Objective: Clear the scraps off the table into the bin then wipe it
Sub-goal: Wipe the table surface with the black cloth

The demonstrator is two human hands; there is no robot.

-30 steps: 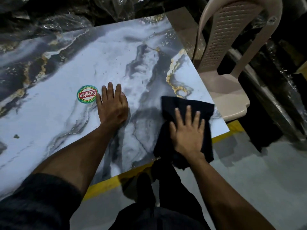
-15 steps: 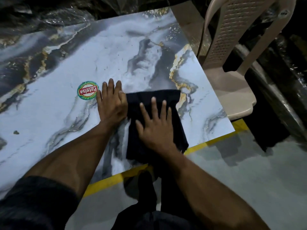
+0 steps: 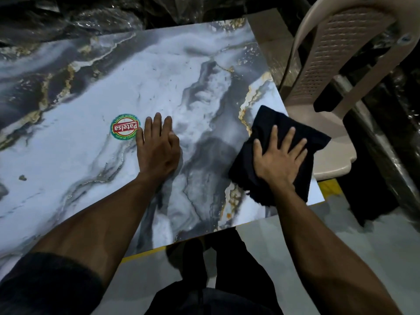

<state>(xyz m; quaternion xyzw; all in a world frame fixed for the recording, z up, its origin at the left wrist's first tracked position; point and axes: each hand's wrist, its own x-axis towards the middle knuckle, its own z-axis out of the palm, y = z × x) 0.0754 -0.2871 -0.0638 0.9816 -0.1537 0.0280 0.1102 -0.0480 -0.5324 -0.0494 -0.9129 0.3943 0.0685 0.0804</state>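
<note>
— Step in hand?

— Wiping, most likely. Dark cloth pressed under the right hand at the right edge of the surface, one corner hanging past that edge toward the chair.

— Any grip on it?

— None to speak of. Fully open, fingers fanned, palm bearing down on the fabric, nothing pinched. Much the same with the left hand: open and flat on the bare top, just beside the round sticker, holding nothing, seemingly bracing.

— Scraps?

— Nearly gone, judging by the top. Just one small dark crumb near the left side, well apart from both hands, plus fine specks toward the middle. No bin in view.

— Next move, then?

— Probably a sweep back leftward across the middle, with even pressure to keep the cloth sliding and not bunching. Then dealing with that crumb before calling it clean.

— Materials?

— Hard, glossy slab, grey-white marbling with gold veins; slick enough, by the look, for fabric to glide. Soft, matte, loosely folded cloth, limp at the overhang, ragged along its lower edge. Thin flat sticker in red and green, apt to lift at the rim if rubbed hard. Moulded beige plastic chair, perforated back.
</note>
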